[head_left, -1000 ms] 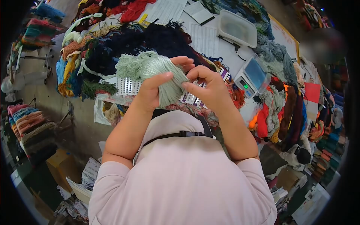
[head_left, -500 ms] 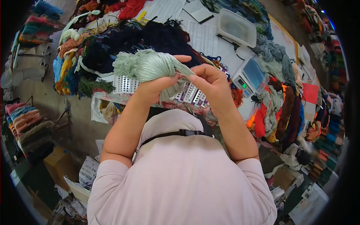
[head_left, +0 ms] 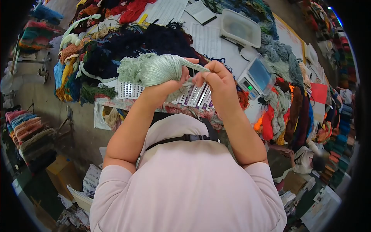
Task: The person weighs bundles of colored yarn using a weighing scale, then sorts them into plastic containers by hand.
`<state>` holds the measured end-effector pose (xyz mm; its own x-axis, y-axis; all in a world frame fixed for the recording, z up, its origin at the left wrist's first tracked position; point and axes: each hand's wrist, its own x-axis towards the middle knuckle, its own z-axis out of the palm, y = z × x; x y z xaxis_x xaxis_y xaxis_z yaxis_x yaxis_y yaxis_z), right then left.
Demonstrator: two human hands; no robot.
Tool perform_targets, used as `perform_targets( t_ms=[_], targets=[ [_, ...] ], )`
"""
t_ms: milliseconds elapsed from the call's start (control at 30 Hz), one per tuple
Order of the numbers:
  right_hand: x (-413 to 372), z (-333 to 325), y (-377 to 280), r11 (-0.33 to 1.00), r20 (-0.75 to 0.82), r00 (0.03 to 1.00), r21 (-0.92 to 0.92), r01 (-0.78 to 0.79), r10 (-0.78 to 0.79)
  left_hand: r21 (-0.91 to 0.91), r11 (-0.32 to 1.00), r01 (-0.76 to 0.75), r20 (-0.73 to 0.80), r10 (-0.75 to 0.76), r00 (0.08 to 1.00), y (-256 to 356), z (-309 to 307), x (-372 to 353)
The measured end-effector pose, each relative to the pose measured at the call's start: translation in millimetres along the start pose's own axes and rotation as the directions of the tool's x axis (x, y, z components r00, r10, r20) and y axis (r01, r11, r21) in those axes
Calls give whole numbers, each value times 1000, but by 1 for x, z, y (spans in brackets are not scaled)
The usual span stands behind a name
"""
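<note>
A pale green skein of yarn (head_left: 160,70) lies across my left hand (head_left: 170,86), which is wrapped round it from below. Its frayed, fluffy end points left, and a narrow twisted end runs off to the right. My right hand (head_left: 215,76) pinches that narrow end between thumb and fingers. Some pale strands hang below my left hand. Both hands are above the near edge of the table, over cards with rows of holes (head_left: 198,96). Behind the skein lies a heap of dark navy yarn (head_left: 162,40).
To the right stand a digital scale (head_left: 251,86) and a clear plastic tub (head_left: 241,29). An open notebook (head_left: 200,12) lies at the back. Colourful yarn bundles (head_left: 268,123) cover the right edge. A person (head_left: 303,159) is at lower right.
My right hand has moved slightly right, drawing the skein's narrow end out straighter. My left hand keeps its hold. The person at lower right has shifted, with an arm now showing.
</note>
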<state>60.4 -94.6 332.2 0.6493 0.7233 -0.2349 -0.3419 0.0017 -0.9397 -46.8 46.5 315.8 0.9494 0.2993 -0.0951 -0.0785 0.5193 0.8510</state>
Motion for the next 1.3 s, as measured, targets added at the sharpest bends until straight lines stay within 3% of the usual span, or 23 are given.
perform_targets(
  t_ms=[67,133,200,300,367,400,467,500,533,633,700,800,900,967,1000,1033,1100,1133,1167,1200,1233,1267,1300],
  targets=[
    [4,-6,-2,986,213,974,128,-105,77,49,999,8,-11,-7,1000,4,4,1],
    [4,-3,-15,989,162,976,-21,-143,145,-4,1000,-17,13,17,1000,8,3,1],
    [6,-10,-29,910,285,925,-396,-126,252,-14,1000,-17,36,17,999,3,-1,6],
    [9,-28,-36,950,359,914,-302,-79,190,-328,939,104,234,-26,972,-2,-1,8],
    [9,-61,-36,962,424,894,147,-229,148,-390,832,395,493,-174,852,-2,-17,-2],
    [8,-84,-37,891,454,888,369,-266,77,-406,761,506,649,-150,746,-9,-36,-7],
    [-1,-139,-47,862,193,978,481,-161,75,-566,626,536,693,9,721,-10,-68,-25],
    [-8,-173,-46,836,48,994,538,-112,102,-659,691,298,579,213,787,-1,-74,-24],
    [-18,-210,-41,800,-16,997,598,-50,75,-736,667,114,398,291,870,-1,-107,-38],
    [-67,-330,-17,710,-252,964,693,122,80,-756,612,-233,59,418,907,47,-127,-53],
    [-114,-389,-9,739,-500,850,634,228,167,-607,725,-326,-34,386,922,74,-174,-66],
    [-177,-445,-18,803,-766,591,507,313,253,-621,679,-392,-209,339,917,100,-219,-79],
    [-235,-498,-30,773,-875,375,458,440,305,-548,726,-416,-209,362,908,128,-330,-93],
    [-266,-523,-41,838,-934,162,357,412,318,-298,793,-531,-446,376,812,147,-392,-105],
    [-279,-531,-47,888,-957,45,284,361,288,-451,763,-464,-404,289,868,159,-423,-111],
    [-294,-546,-50,909,-965,15,250,334,261,-590,712,-381,-345,204,916,171,-450,-115],
    [-308,-559,-63,936,-977,20,209,285,212,-541,774,-329,-262,216,941,179,-450,-107],
    [-315,-566,-68,938,-980,84,199,283,182,-322,813,-485,-653,180,736,184,-412,-97],
    [-314,-569,-74,944,-980,118,189,271,163,-55,852,-520,-910,172,378,182,-385,-84],
    [-306,-556,-86,952,-979,151,172,253,137,-73,854,-514,-904,162,396,173,-387,-76],
    [-297,-549,-96,966,-976,181,156,207,119,96,843,-530,-839,355,413,163,-390,-74],
    [-286,-536,-106,964,-950,303,143,223,71,258,791,-554,-733,534,422,154,-396,-74],
    [-272,-519,-119,965,-886,462,141,220,25,-326,765,-555,-333,457,825,147,-396,-77]
  ],
)
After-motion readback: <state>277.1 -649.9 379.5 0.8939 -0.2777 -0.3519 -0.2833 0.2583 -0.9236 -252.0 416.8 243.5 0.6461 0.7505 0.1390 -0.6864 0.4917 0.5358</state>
